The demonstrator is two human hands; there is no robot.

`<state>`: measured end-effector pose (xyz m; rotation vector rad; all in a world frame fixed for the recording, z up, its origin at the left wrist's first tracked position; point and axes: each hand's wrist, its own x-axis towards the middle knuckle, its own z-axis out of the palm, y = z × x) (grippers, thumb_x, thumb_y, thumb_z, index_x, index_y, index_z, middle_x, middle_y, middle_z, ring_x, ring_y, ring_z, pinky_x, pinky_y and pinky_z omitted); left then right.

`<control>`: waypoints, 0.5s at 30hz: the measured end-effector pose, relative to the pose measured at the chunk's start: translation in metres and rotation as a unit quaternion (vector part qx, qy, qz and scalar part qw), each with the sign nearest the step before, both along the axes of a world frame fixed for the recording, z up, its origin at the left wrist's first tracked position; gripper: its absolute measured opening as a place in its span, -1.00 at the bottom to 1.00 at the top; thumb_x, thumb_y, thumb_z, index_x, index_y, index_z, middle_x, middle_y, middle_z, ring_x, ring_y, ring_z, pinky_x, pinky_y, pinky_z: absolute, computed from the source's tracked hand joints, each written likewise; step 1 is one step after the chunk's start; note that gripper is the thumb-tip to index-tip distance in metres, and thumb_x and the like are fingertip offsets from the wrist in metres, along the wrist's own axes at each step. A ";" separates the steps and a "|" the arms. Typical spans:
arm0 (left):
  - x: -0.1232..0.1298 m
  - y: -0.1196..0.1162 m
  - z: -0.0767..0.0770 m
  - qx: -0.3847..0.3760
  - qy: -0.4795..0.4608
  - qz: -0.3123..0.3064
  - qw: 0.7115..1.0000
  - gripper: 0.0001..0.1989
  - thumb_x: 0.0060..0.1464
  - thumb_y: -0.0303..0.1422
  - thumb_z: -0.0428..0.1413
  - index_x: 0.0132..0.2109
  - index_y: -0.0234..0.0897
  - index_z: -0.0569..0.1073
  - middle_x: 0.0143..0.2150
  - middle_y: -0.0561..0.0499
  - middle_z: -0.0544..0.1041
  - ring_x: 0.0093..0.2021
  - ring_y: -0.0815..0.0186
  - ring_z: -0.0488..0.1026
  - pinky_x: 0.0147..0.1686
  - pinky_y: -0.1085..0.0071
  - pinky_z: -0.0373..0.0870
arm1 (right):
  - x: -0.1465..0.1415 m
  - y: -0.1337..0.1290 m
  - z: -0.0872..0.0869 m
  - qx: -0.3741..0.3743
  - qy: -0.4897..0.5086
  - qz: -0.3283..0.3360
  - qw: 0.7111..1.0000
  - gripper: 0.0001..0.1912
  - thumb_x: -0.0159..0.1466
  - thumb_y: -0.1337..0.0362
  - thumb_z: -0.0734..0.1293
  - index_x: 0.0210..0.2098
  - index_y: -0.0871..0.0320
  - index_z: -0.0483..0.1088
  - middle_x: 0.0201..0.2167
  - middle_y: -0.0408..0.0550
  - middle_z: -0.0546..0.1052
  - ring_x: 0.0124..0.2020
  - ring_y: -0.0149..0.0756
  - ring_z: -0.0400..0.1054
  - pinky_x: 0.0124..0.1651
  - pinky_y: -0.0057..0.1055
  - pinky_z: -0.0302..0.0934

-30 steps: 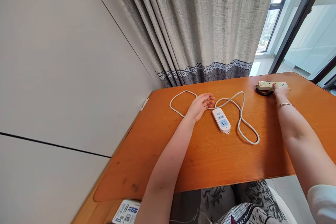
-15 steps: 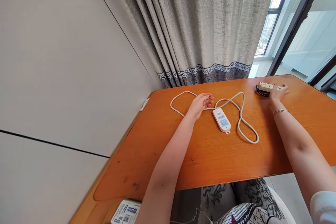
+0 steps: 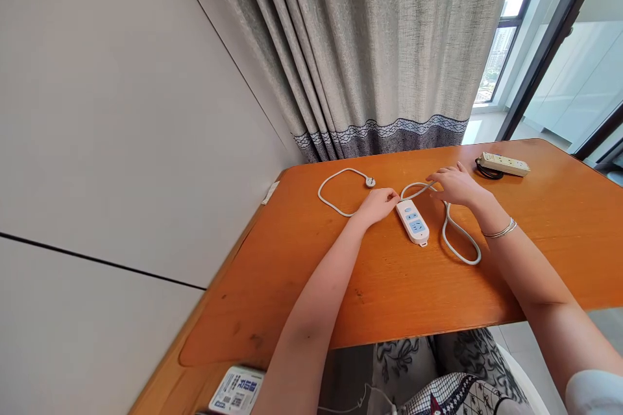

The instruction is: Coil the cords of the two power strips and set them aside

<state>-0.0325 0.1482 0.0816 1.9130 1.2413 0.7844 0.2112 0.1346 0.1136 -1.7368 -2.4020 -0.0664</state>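
Note:
A white power strip (image 3: 413, 222) with pale blue sockets lies at a slant on the orange wooden table. Its white cord (image 3: 461, 251) loops out to the right, crosses behind the strip and runs left to a round plug (image 3: 370, 182). Just left of the strip's top end, my left hand (image 3: 378, 205) has its fingers pinched together on the cord. My right hand (image 3: 457, 186) hovers palm down over the right-hand loop, fingers stretched and apart, covering part of it. To the right of that hand sits a cream power strip (image 3: 504, 164) with a bundled black cord (image 3: 488, 171).
The table (image 3: 272, 285) meets a pale cabinet wall (image 3: 121, 142) on the left. Behind it hangs a grey curtain (image 3: 389, 45). A white box with printing (image 3: 237, 389) lies below the table's front left corner.
My right hand has left the cream power strip and moved left over the white cord. My left hand has shifted slightly right and down, its fingers closing, and the plug has come into view.

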 end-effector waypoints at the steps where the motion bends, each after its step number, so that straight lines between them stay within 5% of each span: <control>1: 0.000 0.000 -0.001 0.001 0.024 0.006 1.000 -0.84 -0.04 -0.35 0.26 -0.53 -0.20 0.49 -0.46 -0.07 0.53 -0.26 0.08 0.46 -0.04 0.22 0.31 | -0.003 -0.001 0.000 0.003 -0.018 0.000 1.000 -0.75 0.26 0.23 0.35 -0.09 0.09 0.55 -0.09 0.10 0.59 0.03 0.05 0.41 0.20 0.10 0.09; 5: 0.003 0.003 -0.014 -0.020 0.072 0.036 0.997 -0.78 0.03 -0.23 0.23 -0.49 -0.21 0.51 -0.36 -0.18 0.59 -0.09 -0.08 0.50 0.04 0.13 0.27 | -0.015 -0.001 0.003 0.048 0.038 0.024 0.998 -0.68 0.39 0.20 0.18 -0.17 0.16 0.55 -0.19 0.15 0.59 -0.13 -0.05 0.46 -0.09 -0.20 0.26; 7: 0.008 0.006 -0.024 -0.033 0.012 0.057 0.998 -0.82 0.03 -0.21 0.24 -0.31 -0.23 0.55 -0.16 -0.23 0.62 0.05 -0.10 0.47 0.10 0.13 0.24 | -0.021 -0.002 0.004 0.077 0.107 0.030 0.991 -0.67 0.39 0.18 0.17 -0.18 0.15 0.54 -0.20 0.13 0.58 -0.17 -0.08 0.45 -0.13 -0.23 0.26; 10: 0.021 0.010 -0.039 -0.088 -0.115 0.076 0.987 -0.55 -0.04 -0.33 0.29 0.03 -0.27 0.47 0.09 -0.27 0.55 0.20 -0.03 0.40 0.16 0.19 0.21 | -0.030 -0.004 0.003 0.094 0.223 0.036 0.970 -0.74 0.37 0.19 0.19 -0.18 0.14 0.48 -0.20 0.08 0.56 -0.22 -0.15 0.43 -0.12 -0.27 0.26; 15: 0.033 0.012 -0.045 -0.236 -0.237 0.063 0.940 -0.26 -0.10 -0.55 0.24 0.26 -0.31 0.25 -0.07 -0.15 0.61 -0.15 0.23 0.54 -0.12 0.35 0.37 | -0.039 -0.006 -0.002 0.078 0.365 0.064 0.926 -0.73 0.32 0.17 0.22 -0.06 0.13 0.39 -0.20 0.04 0.54 -0.24 -0.21 0.40 -0.11 -0.28 0.27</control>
